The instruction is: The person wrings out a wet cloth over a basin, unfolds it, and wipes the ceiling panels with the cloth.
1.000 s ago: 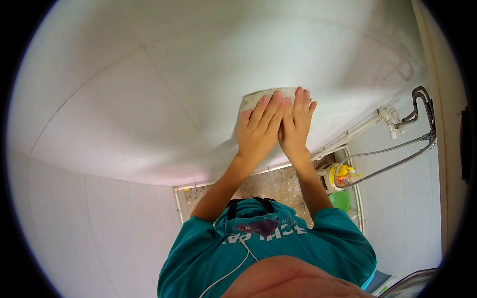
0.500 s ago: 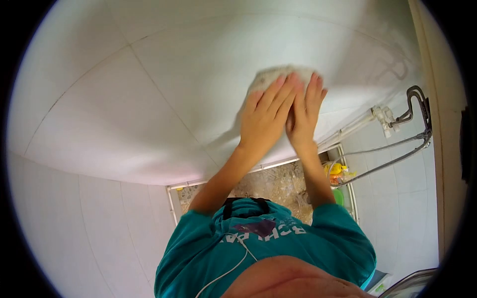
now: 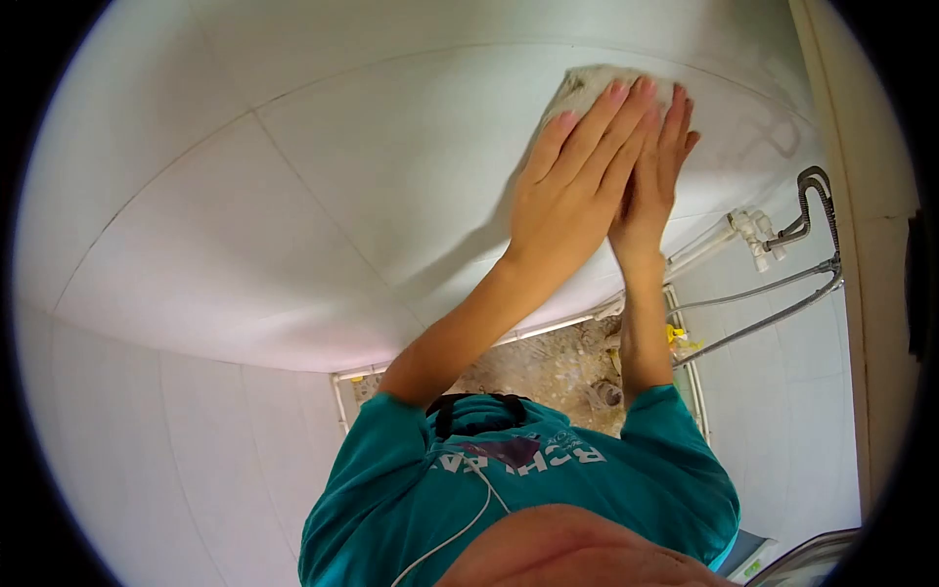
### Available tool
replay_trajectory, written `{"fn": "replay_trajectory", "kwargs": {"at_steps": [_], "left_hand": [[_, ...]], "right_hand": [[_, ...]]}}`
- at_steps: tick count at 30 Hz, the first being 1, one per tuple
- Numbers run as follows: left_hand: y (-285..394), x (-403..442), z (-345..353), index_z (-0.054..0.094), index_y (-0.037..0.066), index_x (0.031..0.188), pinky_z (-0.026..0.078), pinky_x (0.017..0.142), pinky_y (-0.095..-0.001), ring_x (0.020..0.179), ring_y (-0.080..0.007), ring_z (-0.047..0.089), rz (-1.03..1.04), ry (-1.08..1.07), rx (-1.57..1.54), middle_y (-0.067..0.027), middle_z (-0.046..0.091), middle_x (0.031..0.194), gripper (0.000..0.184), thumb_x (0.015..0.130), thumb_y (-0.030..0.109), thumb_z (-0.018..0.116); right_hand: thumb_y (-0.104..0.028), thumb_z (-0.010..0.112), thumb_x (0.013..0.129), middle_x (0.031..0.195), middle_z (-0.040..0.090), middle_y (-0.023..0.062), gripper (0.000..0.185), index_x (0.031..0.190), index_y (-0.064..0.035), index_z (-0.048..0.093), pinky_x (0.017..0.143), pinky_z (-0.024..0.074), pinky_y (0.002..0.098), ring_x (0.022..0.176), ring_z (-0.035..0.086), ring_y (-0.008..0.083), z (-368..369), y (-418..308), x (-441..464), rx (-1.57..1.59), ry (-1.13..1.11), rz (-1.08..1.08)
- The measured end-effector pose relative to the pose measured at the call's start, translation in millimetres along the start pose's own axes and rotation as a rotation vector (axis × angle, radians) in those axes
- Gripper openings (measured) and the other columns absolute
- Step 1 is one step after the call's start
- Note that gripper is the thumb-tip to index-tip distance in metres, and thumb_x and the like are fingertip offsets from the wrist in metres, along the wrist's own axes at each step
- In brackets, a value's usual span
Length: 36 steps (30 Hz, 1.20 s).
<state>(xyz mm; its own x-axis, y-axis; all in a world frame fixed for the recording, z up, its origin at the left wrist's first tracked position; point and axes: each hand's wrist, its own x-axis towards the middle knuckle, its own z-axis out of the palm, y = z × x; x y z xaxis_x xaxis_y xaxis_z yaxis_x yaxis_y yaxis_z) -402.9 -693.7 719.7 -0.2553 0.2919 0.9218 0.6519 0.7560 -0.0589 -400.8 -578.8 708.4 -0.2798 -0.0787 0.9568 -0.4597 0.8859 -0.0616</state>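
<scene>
A pale, off-white cloth [image 3: 589, 86] lies pressed against the tiled wall [image 3: 430, 147], high and right of the middle. My left hand [image 3: 577, 181] holds it flat to the wall with long, stretched fingers. Close beside it, partly behind it, my right hand [image 3: 657, 191] holds the cloth's right part with fingers extended. The two hands touch or overlap near the thumbs. Most of the cloth is hidden under the fingers, so its lower edge cannot be seen.
White pipework with a valve [image 3: 753, 235] and grey flexible hoses [image 3: 782, 311] stands at right. Below lies a mottled floor [image 3: 548, 367] with a yellow object [image 3: 677, 335] at its right side. A door-like frame edge [image 3: 846, 293] runs down the far right.
Both hands have slid the cloth up and to the right across the wall. The arms are stretched farther, and the right forearm now covers more of the items at the floor's right side.
</scene>
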Motion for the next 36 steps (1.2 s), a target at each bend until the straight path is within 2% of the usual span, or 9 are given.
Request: {"fn": "replay_trajectory", "kwargs": {"at_steps": [13, 20, 23, 25, 27, 29, 30, 34, 36], "left_hand": [[-21, -152, 16, 0.06, 0.011, 0.122, 0.036, 0.092, -0.0326, 0.124, -0.0161, 0.046, 0.049, -0.233, 0.005, 0.0008, 0.052, 0.135, 0.043, 0.08, 0.007, 0.055], [-19, -147, -11, 0.061, 0.004, 0.117, 0.04, 0.094, -0.0357, 0.122, -0.0201, 0.049, -0.008, -0.262, -0.146, -0.0064, 0.055, 0.131, 0.039, 0.079, 0.005, 0.055], [-16, -153, -30, 0.062, 0.0, 0.113, 0.045, 0.091, -0.0369, 0.115, -0.0254, 0.054, -0.095, -0.183, -0.375, -0.013, 0.059, 0.123, 0.035, 0.079, -0.003, 0.053], [-14, -154, -41, 0.061, -0.004, 0.109, 0.05, 0.084, -0.0349, 0.101, -0.0294, 0.062, -0.395, -0.136, -0.698, -0.0166, 0.064, 0.109, 0.033, 0.079, -0.01, 0.049], [-17, -152, -42, 0.061, -0.005, 0.107, 0.052, 0.081, -0.0319, 0.091, -0.0263, 0.066, -0.502, -0.228, -0.745, -0.0149, 0.067, 0.1, 0.023, 0.087, -0.007, 0.048], [-18, -147, -31, 0.06, -0.004, 0.107, 0.052, 0.082, -0.0311, 0.09, -0.0225, 0.066, -0.929, -0.311, -1.012, -0.013, 0.068, 0.098, 0.019, 0.094, 0.006, 0.05], [-23, -144, -33, 0.057, -0.007, 0.111, 0.052, 0.085, -0.0331, 0.097, -0.0215, 0.065, -0.986, -0.356, -1.171, -0.014, 0.066, 0.104, 0.033, 0.098, 0.023, 0.049], [-18, -136, -39, 0.053, -0.009, 0.112, 0.05, 0.091, -0.0387, 0.102, -0.0232, 0.062, -1.241, -0.171, -1.618, -0.0159, 0.061, 0.114, 0.047, 0.099, 0.035, 0.044], [-14, -133, -45, 0.056, -0.006, 0.111, 0.05, 0.09, -0.0362, 0.1, -0.0204, 0.062, -1.295, -0.121, -1.657, -0.0128, 0.062, 0.109, 0.039, 0.097, 0.03, 0.049]], "right_hand": [[0.003, 0.052, 0.084, 0.147, 0.031, 0.0231, 0.045, 0.128, -0.0038, 0.053, 0.11, 0.0148, 0.0564, 0.137, 0.027, 0.0413, 38, -29, -155, 0.022, -0.163, 0.176], [0.004, 0.063, 0.073, 0.127, 0.049, 0.0175, 0.046, 0.117, -0.0034, 0.059, 0.095, 0.0387, 0.0412, 0.114, 0.046, 0.0354, 28, -41, -133, 0.097, -0.033, 0.169], [0.004, 0.067, 0.07, 0.123, 0.051, 0.0157, 0.048, 0.115, -0.0036, 0.055, 0.091, 0.0388, 0.0403, 0.111, 0.046, 0.033, 21, -45, -124, 0.142, -0.061, 0.216], [0.004, 0.069, 0.068, 0.118, 0.051, 0.0141, 0.049, 0.113, -0.0056, 0.052, 0.086, 0.0382, 0.0393, 0.105, 0.046, 0.0313, 21, -39, -123, 0.102, -0.077, 0.186], [0.005, 0.069, 0.066, 0.115, 0.052, 0.013, 0.049, 0.111, -0.0069, 0.051, 0.082, 0.0374, 0.0387, 0.099, 0.046, 0.0305, 22, -32, -128, 0.274, -0.066, 0.22], [0.007, 0.069, 0.065, 0.11, 0.052, 0.0119, 0.05, 0.109, -0.0079, 0.051, 0.08, 0.0373, 0.0392, 0.095, 0.046, 0.0304, 17, -39, -128, 0.319, -0.08, 0.277], [0.008, 0.068, 0.065, 0.109, 0.052, 0.0113, 0.05, 0.109, -0.008, 0.051, 0.08, 0.0373, 0.0391, 0.095, 0.046, 0.0302, 14, -41, -130, 0.261, -0.116, 0.225], [0.01, 0.066, 0.062, 0.101, 0.054, 0.0078, 0.038, 0.092, -0.0102, 0.057, 0.076, 0.0383, 0.0363, 0.09, 0.047, 0.0276, 12, -54, -137, 0.238, -0.098, 0.095], [0.01, 0.066, 0.059, 0.099, 0.055, 0.0054, 0.03, 0.079, -0.0116, 0.06, 0.073, 0.0388, 0.034, 0.089, 0.048, 0.0257, 11, -59, -144, 0.243, -0.077, 0.063]]}}
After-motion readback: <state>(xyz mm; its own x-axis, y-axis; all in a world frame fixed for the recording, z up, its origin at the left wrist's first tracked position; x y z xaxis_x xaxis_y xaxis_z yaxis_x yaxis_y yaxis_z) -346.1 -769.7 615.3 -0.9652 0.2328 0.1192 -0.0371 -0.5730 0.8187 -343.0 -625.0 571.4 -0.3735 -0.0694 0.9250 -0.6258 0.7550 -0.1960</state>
